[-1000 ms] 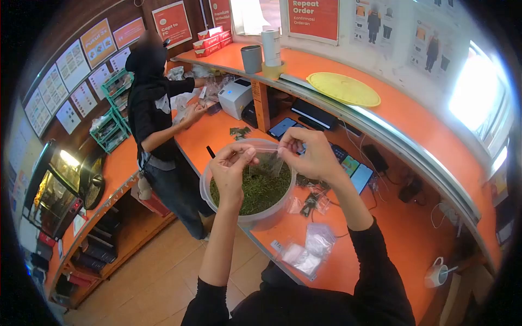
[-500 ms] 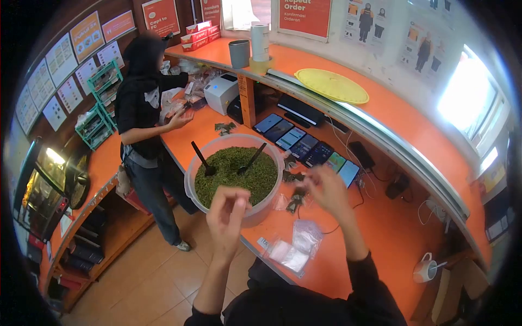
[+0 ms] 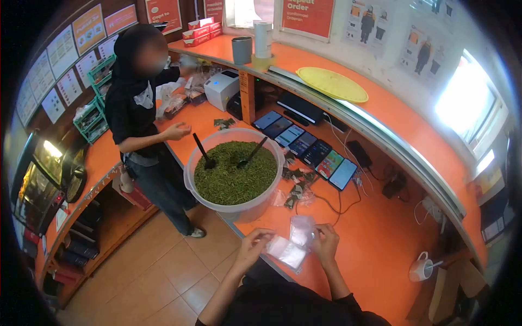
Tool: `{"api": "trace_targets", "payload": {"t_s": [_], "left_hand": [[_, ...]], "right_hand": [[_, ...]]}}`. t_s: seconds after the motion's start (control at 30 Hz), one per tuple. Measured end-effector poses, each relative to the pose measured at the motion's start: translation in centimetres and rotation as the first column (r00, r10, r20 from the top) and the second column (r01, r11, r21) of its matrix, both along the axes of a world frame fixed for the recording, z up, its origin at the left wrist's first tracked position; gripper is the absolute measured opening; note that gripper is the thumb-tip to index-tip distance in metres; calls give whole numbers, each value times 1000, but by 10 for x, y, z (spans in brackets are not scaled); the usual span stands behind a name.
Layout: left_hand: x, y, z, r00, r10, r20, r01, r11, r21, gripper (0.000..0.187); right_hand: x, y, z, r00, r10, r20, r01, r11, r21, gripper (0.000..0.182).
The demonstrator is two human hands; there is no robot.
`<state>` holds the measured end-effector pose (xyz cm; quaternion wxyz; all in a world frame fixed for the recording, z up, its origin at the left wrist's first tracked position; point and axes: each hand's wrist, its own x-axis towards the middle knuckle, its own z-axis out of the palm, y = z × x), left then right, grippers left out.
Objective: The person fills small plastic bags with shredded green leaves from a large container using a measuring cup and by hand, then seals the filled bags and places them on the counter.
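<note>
At the counter's front edge, my left hand [image 3: 253, 247] is closed at the left side of a stack of clear plastic bags [image 3: 286, 253], its fingertips on or beside them. On the other side, my right hand [image 3: 326, 242] has its fingers bent at the right edge of a second stack of clear bags [image 3: 302, 230]; whether it grips them is too small to tell. Beyond the hands stands a large translucent tub [image 3: 239, 213] of chopped green leaves [image 3: 234, 182], with two black spoons stuck in. Small filled packets [image 3: 295, 194] lie right of the tub.
Several phones [image 3: 300, 145] lie in a row under the shelf, with cables to their right. A co-worker [image 3: 142, 98] stands at the left beside the counter. A white printer [image 3: 222, 89] is behind the tub, a white mug [image 3: 421, 268] at the right.
Both my hands have come down from in front of the tub to the plastic bags. The co-worker has turned this way, with one arm lower. The view has shifted slightly.
</note>
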<state>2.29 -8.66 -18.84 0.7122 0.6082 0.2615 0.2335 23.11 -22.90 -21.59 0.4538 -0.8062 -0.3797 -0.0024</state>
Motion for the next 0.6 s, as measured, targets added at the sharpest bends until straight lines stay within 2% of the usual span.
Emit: {"api": "trace_targets", "payload": {"t_s": [0.03,0.07,0.1,0.13,0.17,0.2,0.23,0.27,0.3,0.37,0.4,0.43,0.47,0.5,0.57,0.6], "left_hand": [[7,0,-9,1000,12,5,-12,1000,8,32],[16,-2,-17,999,4,47,3,991,-136,35],[23,-4,-19,996,-2,91,27,961,-275,38],[28,-5,-12,993,-42,111,84,911,-405,40],[34,-6,-12,993,-42,112,83,914,-398,40],[39,-5,-13,992,-76,96,108,916,-387,39],[45,-5,-14,991,-108,82,132,917,-375,37],[50,-5,-15,999,-51,8,52,962,-267,31],[53,-4,-25,999,-46,16,48,965,-259,31],[64,0,-56,971,6,238,43,978,-202,23],[72,-2,-55,986,89,140,-78,994,-81,15],[76,-2,-55,986,88,145,-77,994,-79,15],[78,-6,-38,997,34,67,-34,999,-4,14],[79,-12,-30,1000,-20,-17,21,998,64,13],[91,-13,-58,999,-22,-43,27,993,116,15],[95,-13,-61,994,-10,-105,25,989,145,15]], "right_hand": [[-1,5,10,999,2,-46,3,995,99,9],[-3,9,20,996,7,-94,12,981,196,9],[-8,14,30,996,14,-92,4,979,203,9],[-15,19,42,988,130,81,-142,975,173,9],[-22,23,49,938,241,249,-277,954,119,9],[-31,26,48,916,272,295,-284,959,-1,10],[-38,29,48,914,270,301,-286,958,6,10],[-44,32,48,910,266,317,-285,959,14,12],[-45,34,51,905,263,334,-286,958,20,14],[-40,35,58,904,259,342,-302,950,80,17],[-34,33,49,960,260,105,-274,949,154,20],[-26,29,38,956,257,-141,-224,950,216,24],[-18,25,29,874,245,-420,-170,963,207,30],[-9,19,22,876,233,-423,-160,966,201,30],[8,14,26,957,124,-261,-119,992,32,29],[23,16,24,954,128,-273,-146,988,-47,34]]}}
